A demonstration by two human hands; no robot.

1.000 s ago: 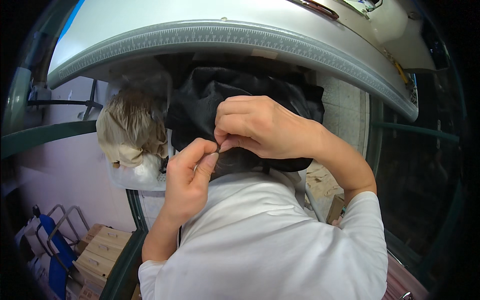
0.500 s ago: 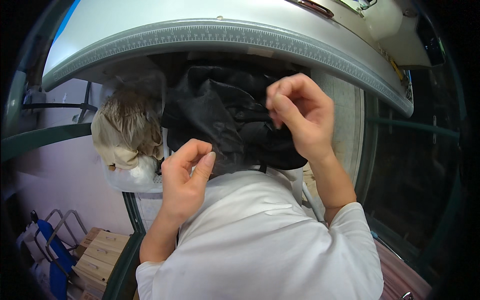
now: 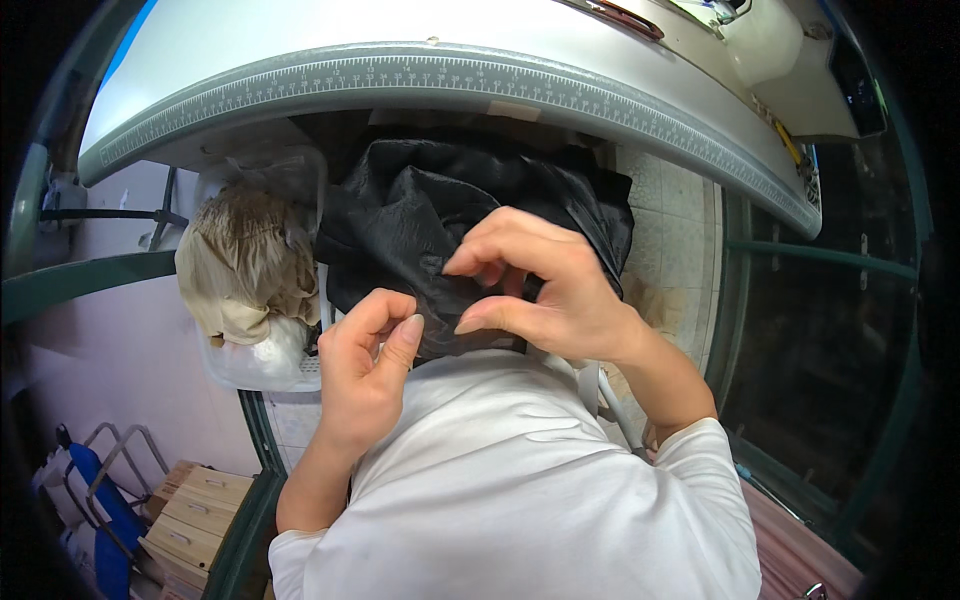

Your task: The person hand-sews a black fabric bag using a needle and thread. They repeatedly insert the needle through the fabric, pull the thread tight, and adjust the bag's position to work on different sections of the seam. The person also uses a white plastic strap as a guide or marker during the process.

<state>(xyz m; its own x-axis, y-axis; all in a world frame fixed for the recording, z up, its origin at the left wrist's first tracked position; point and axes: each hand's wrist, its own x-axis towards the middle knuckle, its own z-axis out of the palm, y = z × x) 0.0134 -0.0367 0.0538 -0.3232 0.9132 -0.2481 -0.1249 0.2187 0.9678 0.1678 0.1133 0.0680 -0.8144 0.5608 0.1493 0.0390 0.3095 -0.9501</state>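
My left hand [image 3: 368, 360] is closed, thumb and index finger pinched together over my lap. Whatever sits in that pinch is too small or fine to make out. Just to its right, my right hand [image 3: 545, 285] has thumb and fingers spread apart, with nothing visible between them. Its fingertips point toward the left hand's pinch without touching it. Beneath both hands, a glossy black cloth [image 3: 400, 190] lies bunched across my lap, partly hidden by the right hand.
A table edge with a grey ruler strip [image 3: 380, 75] curves in front of me. At left stands a clear plastic bin [image 3: 250, 378] holding crumpled beige cloth [image 3: 245, 245]. A white sewing machine [image 3: 770, 45] is at far right. Wooden drawers [image 3: 200, 510] stand lower left.
My right hand has come down and left from the upper right toward the left hand, and its curled fingers have opened. The left hand has barely moved.
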